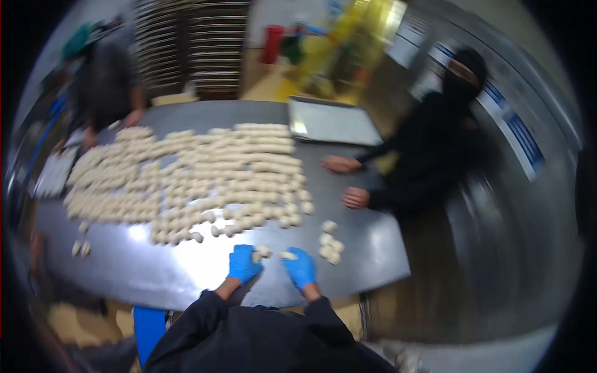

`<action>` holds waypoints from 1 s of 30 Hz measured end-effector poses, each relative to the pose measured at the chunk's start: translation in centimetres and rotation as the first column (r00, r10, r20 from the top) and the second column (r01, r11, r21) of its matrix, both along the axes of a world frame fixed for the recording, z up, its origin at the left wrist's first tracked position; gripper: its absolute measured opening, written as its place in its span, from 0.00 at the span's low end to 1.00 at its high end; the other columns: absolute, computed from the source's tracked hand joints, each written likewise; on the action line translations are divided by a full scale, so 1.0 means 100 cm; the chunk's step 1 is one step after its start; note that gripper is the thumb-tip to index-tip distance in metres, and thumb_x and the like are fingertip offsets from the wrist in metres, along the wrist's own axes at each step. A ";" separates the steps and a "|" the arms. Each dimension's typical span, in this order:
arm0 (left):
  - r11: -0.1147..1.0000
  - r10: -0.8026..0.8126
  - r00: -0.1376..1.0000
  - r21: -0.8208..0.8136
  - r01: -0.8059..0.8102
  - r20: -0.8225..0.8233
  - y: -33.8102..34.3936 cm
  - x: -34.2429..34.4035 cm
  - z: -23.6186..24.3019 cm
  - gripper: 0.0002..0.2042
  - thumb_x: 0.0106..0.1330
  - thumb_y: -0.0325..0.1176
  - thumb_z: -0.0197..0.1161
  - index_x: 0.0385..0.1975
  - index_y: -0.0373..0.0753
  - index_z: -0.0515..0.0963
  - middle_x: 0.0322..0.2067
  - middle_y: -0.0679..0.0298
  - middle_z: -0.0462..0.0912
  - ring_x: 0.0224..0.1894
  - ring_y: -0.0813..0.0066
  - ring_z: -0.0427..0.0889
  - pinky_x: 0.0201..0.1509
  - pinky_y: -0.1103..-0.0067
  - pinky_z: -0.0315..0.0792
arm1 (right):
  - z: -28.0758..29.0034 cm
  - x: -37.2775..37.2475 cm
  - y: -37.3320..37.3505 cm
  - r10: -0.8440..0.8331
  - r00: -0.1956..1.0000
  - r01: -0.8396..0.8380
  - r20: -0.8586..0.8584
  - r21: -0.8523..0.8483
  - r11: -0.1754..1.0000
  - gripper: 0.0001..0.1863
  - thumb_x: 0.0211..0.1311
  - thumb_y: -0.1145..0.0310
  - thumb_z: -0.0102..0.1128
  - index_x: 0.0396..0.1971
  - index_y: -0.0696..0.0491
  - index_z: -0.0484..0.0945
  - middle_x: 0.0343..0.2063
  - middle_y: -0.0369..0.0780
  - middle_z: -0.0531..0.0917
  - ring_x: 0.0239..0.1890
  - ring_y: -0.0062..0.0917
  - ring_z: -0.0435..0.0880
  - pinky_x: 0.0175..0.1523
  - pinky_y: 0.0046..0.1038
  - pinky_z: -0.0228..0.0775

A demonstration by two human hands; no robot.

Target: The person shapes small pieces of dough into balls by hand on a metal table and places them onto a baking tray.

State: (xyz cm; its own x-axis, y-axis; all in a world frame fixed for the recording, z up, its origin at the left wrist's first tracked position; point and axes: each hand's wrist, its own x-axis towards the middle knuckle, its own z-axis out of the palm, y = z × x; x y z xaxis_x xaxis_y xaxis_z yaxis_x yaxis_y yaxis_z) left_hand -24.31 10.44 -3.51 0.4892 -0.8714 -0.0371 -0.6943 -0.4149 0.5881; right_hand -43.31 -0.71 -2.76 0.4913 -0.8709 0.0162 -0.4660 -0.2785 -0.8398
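Note:
Both my hands wear blue gloves and work at the near edge of a steel table. My left hand (244,263) curls by a small cluster of pale dough balls (264,251), its fingers closed against one at the cluster's left side. A short gap separates it from my right hand (301,267), whose fingers are bent round another dough ball (288,255) at their tips. Motion blur softens the fingers. Just beyond, rows of dough pieces (217,174) cover much of the tabletop. A smaller group of dough balls (331,242) lies to the right of my right hand.
A sheet tray (336,122) sits at the table's far right corner. One co-worker (435,143) in black rests hands on the right edge; another (106,81) handles something at the far left beside a pale tray (56,172). Racks of trays (214,46) stand behind the steel table (367,248).

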 end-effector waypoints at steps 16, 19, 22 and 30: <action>0.640 0.193 0.898 -0.643 -0.421 -0.396 0.057 0.010 0.082 0.19 0.66 0.38 0.69 0.51 0.36 0.72 0.43 0.54 0.76 0.48 0.59 0.79 0.51 0.68 0.75 | 0.027 0.031 0.023 0.156 0.915 -0.149 -0.372 0.049 0.988 0.42 0.60 0.65 0.70 0.73 0.52 0.61 0.59 0.53 0.79 0.59 0.46 0.80 0.61 0.39 0.71; 0.509 0.351 0.932 -0.816 -0.275 -0.094 0.052 0.010 0.081 0.22 0.62 0.32 0.72 0.53 0.38 0.71 0.46 0.55 0.75 0.47 0.57 0.78 0.51 0.64 0.74 | -0.008 0.016 0.030 0.130 0.967 -0.164 -0.221 -0.146 0.976 0.46 0.59 0.63 0.71 0.75 0.50 0.57 0.62 0.52 0.77 0.61 0.46 0.79 0.60 0.39 0.70; 0.762 0.432 0.896 -0.572 -0.303 0.101 0.062 0.021 0.049 0.20 0.63 0.38 0.69 0.52 0.42 0.74 0.50 0.56 0.76 0.50 0.53 0.76 0.49 0.60 0.74 | -0.034 0.026 0.027 0.199 0.978 -0.207 -0.057 -0.257 0.944 0.49 0.56 0.59 0.73 0.76 0.47 0.57 0.63 0.50 0.77 0.60 0.45 0.80 0.60 0.39 0.71; 0.897 0.430 0.902 -0.132 -0.421 0.047 0.065 0.040 -0.010 0.19 0.64 0.51 0.65 0.46 0.43 0.80 0.43 0.55 0.82 0.47 0.49 0.78 0.49 0.58 0.75 | -0.012 0.073 0.000 0.191 0.947 -0.216 -0.259 -0.070 0.974 0.33 0.54 0.54 0.74 0.59 0.49 0.79 0.46 0.51 0.86 0.47 0.45 0.86 0.53 0.41 0.76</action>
State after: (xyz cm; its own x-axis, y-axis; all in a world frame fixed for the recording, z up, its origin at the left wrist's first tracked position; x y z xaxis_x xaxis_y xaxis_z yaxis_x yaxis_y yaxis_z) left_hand -20.30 16.99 -4.50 0.8116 -0.5753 0.1014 -0.5097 -0.6125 0.6043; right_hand -36.04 -0.66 -3.97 0.6568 -0.7524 -0.0512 -0.5820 -0.4625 -0.6689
